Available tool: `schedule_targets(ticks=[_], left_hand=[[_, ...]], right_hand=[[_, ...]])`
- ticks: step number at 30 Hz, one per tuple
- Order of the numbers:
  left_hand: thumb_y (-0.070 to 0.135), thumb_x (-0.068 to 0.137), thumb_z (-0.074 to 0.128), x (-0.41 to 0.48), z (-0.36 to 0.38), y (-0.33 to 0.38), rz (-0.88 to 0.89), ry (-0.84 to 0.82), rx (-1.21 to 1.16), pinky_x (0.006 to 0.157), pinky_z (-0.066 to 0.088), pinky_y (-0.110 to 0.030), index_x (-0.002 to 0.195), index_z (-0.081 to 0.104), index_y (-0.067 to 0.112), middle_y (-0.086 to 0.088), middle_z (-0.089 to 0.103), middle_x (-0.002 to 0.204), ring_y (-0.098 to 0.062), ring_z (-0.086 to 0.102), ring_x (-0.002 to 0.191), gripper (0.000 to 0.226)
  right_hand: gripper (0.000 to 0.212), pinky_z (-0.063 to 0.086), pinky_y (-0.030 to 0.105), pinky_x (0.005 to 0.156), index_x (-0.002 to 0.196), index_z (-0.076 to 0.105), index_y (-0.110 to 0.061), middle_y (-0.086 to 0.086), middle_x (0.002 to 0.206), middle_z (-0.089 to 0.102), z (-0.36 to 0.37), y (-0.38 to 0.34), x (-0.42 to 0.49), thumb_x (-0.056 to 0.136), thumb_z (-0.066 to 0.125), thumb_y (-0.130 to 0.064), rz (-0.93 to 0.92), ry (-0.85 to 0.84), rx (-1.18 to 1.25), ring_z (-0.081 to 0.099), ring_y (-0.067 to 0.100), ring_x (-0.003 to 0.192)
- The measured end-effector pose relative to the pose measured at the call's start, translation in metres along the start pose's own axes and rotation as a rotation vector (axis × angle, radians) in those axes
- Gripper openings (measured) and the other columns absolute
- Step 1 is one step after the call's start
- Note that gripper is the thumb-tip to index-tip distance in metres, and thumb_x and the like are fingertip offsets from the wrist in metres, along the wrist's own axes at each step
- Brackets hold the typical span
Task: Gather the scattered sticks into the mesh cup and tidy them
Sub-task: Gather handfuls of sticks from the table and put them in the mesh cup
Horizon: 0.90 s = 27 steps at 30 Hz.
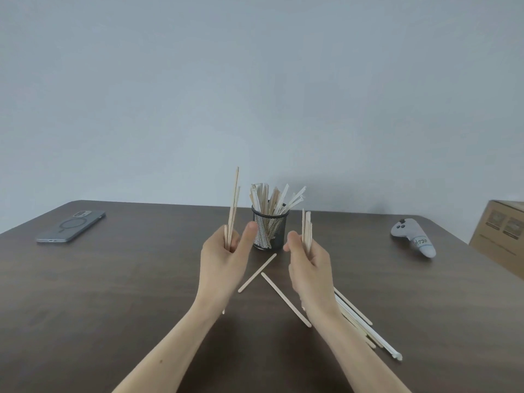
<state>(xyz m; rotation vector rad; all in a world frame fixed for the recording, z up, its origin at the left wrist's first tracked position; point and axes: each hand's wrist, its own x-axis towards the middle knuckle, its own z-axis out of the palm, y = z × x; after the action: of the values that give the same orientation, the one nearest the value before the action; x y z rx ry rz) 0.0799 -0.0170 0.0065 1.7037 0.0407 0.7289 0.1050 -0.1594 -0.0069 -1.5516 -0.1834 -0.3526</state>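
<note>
Left hand (224, 259) clenched round a few upright wooden sticks (233, 207); right hand (307, 265) gripping a shorter bundle (306, 228). Black mesh cup (270, 229) between and just beyond both, crammed with sticks. Two loose sticks (256, 273) flat on dark table (113, 279); a pile (357, 316) under right wrist. Phone (71, 226) far left, controller (412, 236) right.

- The left hand (224, 259) is gripping a few upright sticks (233, 211) beside the mesh cup (270, 229)
- The right hand (309, 265) is clutching a shorter bundle (306, 231)
- Two loose sticks (256, 273) are lying between the hands on the desk (113, 293)
- More sticks are piling under the right forearm
- A phone (71, 226) is sitting far left
</note>
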Motion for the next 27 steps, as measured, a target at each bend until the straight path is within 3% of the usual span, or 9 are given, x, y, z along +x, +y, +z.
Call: schedule_targets(ticks=[2, 5, 7, 13, 16, 20, 23, 25, 27], left_hand=[[0.045, 0.092, 0.069, -0.005, 0.001, -0.004, -0.013, 0.0, 0.016, 0.051, 0.043, -0.042, 0.059, 0.026, 0.018, 0.002, 0.027, 0.053, -0.032, 0.039, 0.05, 0.061], [0.035, 0.098, 0.065, -0.011, 0.003, -0.006, -0.024, 0.05, 0.015, 0.04, 0.044, -0.019, 0.056, 0.028, 0.017, -0.008, 0.031, 0.052, -0.053, 0.053, 0.055, 0.059], [0.029, 0.101, 0.062, -0.014, 0.005, -0.003, 0.003, 0.097, 0.003, 0.038, 0.038, -0.01, 0.056, 0.03, 0.016, -0.012, 0.034, 0.052, -0.055, 0.056, 0.056, 0.057], [0.036, 0.1, 0.062, -0.014, 0.007, -0.006, 0.039, 0.104, 0.004, 0.04, 0.042, -0.02, 0.062, 0.035, 0.006, -0.026, 0.038, 0.055, -0.051, 0.053, 0.055, 0.055], [0.036, 0.1, 0.062, -0.017, 0.007, -0.008, 0.03, 0.062, 0.025, 0.039, 0.042, -0.019, 0.056, 0.035, 0.016, -0.008, 0.04, 0.048, -0.038, 0.051, 0.044, 0.056], [0.04, 0.103, 0.054, -0.016, 0.008, -0.012, -0.041, 0.039, 0.041, 0.039, 0.042, -0.025, 0.053, 0.032, 0.015, -0.009, 0.038, 0.047, -0.025, 0.048, 0.042, 0.06], [0.045, 0.104, 0.046, -0.014, 0.005, -0.015, -0.118, -0.009, 0.094, 0.051, 0.052, -0.044, 0.056, 0.035, 0.009, -0.006, 0.04, 0.048, -0.02, 0.047, 0.043, 0.061], [0.047, 0.105, 0.039, -0.008, 0.003, -0.009, -0.112, -0.01, 0.196, 0.061, 0.052, -0.043, 0.058, 0.046, 0.0, -0.003, 0.054, 0.047, -0.023, 0.054, 0.048, 0.067], [0.05, 0.104, 0.031, 0.002, 0.001, 0.004, -0.06, 0.043, 0.362, 0.068, 0.047, -0.038, 0.067, 0.058, 0.002, -0.004, 0.066, 0.058, -0.026, 0.065, 0.064, 0.067]], right_hand=[[0.037, 0.025, 0.025, 0.05, 0.066, 0.06, -0.027, -0.01, 0.045, 0.033, 0.003, 0.004, -0.003, 0.097, 0.054, -0.045, -0.028, -0.031, 0.012, 0.03, 0.008, 0.041], [0.038, 0.027, 0.027, 0.05, 0.066, 0.061, -0.027, -0.005, 0.046, 0.035, 0.007, 0.009, -0.01, 0.1, 0.053, -0.043, -0.084, -0.081, -0.014, 0.031, 0.01, 0.041], [0.039, 0.028, 0.028, 0.049, 0.065, 0.059, -0.026, -0.006, 0.046, 0.036, 0.009, 0.009, -0.013, 0.101, 0.052, -0.039, -0.105, -0.092, -0.02, 0.031, 0.009, 0.041], [0.041, 0.028, 0.027, 0.048, 0.066, 0.059, -0.023, -0.006, 0.047, 0.035, 0.012, 0.008, -0.016, 0.101, 0.051, -0.041, -0.092, -0.098, 0.018, 0.031, 0.009, 0.042], [0.041, 0.024, 0.025, 0.047, 0.064, 0.058, -0.021, -0.005, 0.048, 0.031, 0.014, 0.009, -0.019, 0.1, 0.055, -0.039, -0.037, -0.135, 0.037, 0.027, 0.01, 0.04], [0.045, 0.021, 0.022, 0.042, 0.059, 0.052, -0.016, -0.002, 0.043, 0.029, 0.013, 0.005, -0.018, 0.1, 0.055, -0.037, 0.075, -0.135, 0.111, 0.023, 0.01, 0.035], [0.05, 0.03, 0.028, 0.042, 0.061, 0.048, -0.011, 0.002, 0.04, 0.035, 0.012, 0.004, -0.02, 0.103, 0.047, -0.039, 0.125, -0.164, 0.027, 0.034, 0.017, 0.034], [0.054, 0.044, 0.032, 0.053, 0.059, 0.049, -0.012, 0.003, 0.046, 0.046, 0.009, -0.003, -0.016, 0.104, 0.044, -0.041, 0.123, -0.166, -0.039, 0.05, 0.02, 0.045], [0.056, 0.046, 0.03, 0.063, 0.059, 0.051, -0.011, 0.0, 0.053, 0.051, 0.006, -0.016, -0.004, 0.104, 0.04, -0.043, 0.069, -0.14, -0.155, 0.055, 0.018, 0.055]])
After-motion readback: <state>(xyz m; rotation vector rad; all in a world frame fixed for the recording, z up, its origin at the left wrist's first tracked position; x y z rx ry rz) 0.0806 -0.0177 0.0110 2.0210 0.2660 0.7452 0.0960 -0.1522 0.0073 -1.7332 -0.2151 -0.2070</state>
